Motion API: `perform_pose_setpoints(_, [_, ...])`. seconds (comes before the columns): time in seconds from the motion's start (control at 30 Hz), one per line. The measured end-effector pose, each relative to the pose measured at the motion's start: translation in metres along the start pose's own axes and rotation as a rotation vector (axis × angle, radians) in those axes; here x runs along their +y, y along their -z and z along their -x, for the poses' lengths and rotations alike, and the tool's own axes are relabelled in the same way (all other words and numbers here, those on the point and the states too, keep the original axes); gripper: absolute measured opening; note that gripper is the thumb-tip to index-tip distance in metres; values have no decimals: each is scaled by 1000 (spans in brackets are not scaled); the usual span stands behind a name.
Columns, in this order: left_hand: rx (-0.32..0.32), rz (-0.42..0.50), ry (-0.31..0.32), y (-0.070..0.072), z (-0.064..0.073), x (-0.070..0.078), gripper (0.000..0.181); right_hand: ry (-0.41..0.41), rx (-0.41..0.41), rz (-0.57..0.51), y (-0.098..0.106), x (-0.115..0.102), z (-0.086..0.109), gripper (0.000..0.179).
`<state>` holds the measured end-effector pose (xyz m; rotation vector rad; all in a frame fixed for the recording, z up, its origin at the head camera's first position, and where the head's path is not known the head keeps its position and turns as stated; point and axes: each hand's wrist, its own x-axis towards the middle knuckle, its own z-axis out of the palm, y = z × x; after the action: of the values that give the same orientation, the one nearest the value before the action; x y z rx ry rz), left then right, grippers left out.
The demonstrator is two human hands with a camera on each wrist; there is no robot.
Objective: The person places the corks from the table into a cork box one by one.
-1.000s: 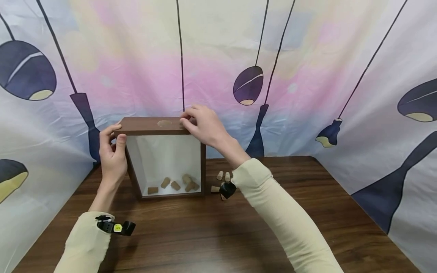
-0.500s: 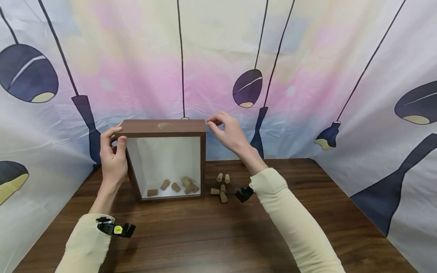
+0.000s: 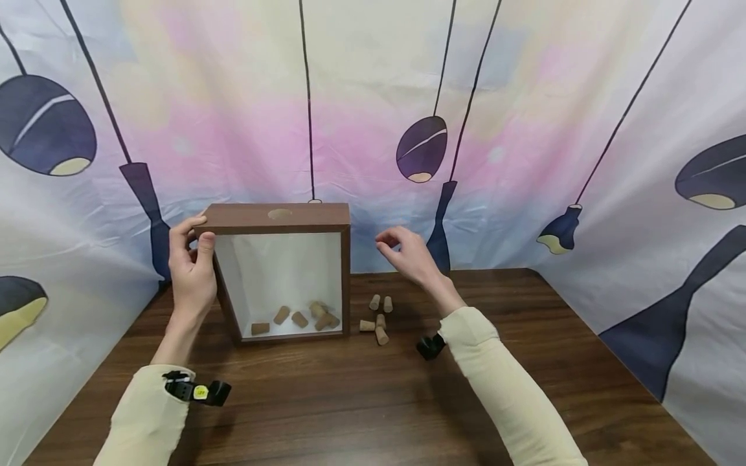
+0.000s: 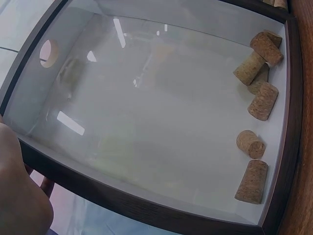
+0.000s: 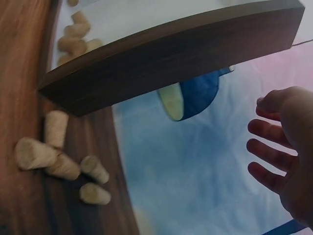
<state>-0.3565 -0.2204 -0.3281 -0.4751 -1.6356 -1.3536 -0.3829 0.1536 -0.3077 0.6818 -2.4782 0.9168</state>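
Observation:
A brown wooden shadow box [image 3: 346, 278] with a clear front and a round hole [image 3: 280, 214] in its top stands upright on the table. My left hand [image 3: 193, 272] grips its upper left corner, thumb on the front edge and fingers behind. Several tapered cork stoppers [image 4: 263, 101] lie inside along the bottom. More loose cork stoppers [image 3: 381, 335] sit on the table just right of the box. My right hand [image 3: 415, 257] hangs in the air above and right of these, fingers loosely bent and nothing held; the right wrist view shows the bare palm side.
The dark wood-grain table [image 3: 326, 401] runs under everything. A printed fabric backdrop [image 3: 373, 77] with lamp pictures rises behind the table and along both sides. Each wrist carries a small black camera [image 3: 431, 347] at the cuff.
My right hand has left the top of the box beside the hole and moved right and down, away from it. The left hand and the box have stayed in place.

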Motion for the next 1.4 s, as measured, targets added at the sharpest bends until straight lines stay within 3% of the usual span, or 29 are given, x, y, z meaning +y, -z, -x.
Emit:
perform_pose_setpoints(0.33, [4, 16, -1, 0, 0, 0, 39, -19, -104, 5, -25, 26, 23, 21])
perform_pose_setpoints(0.67, [-3, 12, -1, 0, 0, 1, 37, -97, -225, -14, -44, 54, 44, 27])
perform_pose_setpoints(1.1, [15, 61, -1, 0, 0, 0, 38, -180, -296, 4, -52, 79, 56, 27])
perform_pose_setpoints(1.4, [10, 53, -3, -1, 0, 0, 37, -173, -342, -10, -60, 88, 58, 29])
